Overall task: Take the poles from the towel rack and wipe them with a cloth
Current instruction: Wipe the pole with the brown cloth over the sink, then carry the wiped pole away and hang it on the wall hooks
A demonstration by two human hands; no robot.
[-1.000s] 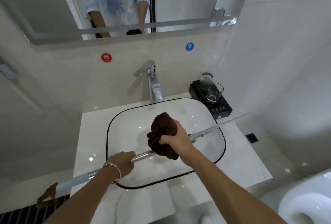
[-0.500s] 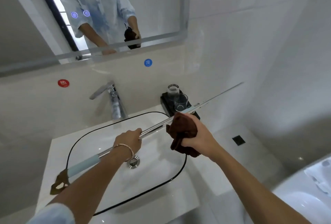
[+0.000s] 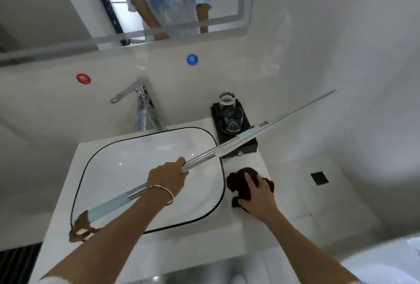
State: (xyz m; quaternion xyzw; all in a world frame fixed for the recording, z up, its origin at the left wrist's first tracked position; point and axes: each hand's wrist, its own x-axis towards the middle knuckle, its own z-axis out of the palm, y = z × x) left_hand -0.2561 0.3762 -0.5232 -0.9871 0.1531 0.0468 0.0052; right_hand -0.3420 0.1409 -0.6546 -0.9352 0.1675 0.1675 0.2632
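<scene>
Chrome pole (image 3: 204, 154), a long thin tube with pale blue sleeves: my left hand (image 3: 167, 178) is wrapped tight round the bare metal, nearer the brown hook end. It slants above the white black-rimmed basin (image 3: 222, 170), and its thin tip reaches out past the black tray (image 3: 248, 147) of clear glass tumblers (image 3: 233, 116). I judge it light and stiff, slick where polished, and whippy at the narrow far section. The surest hold is likely on or beside a blue sleeve. My right hand (image 3: 259, 195) is off the pole, fingers curled over the dark brown cloth (image 3: 238, 178), which is bunched on the white counter (image 3: 284, 193) just right of the basin.
</scene>
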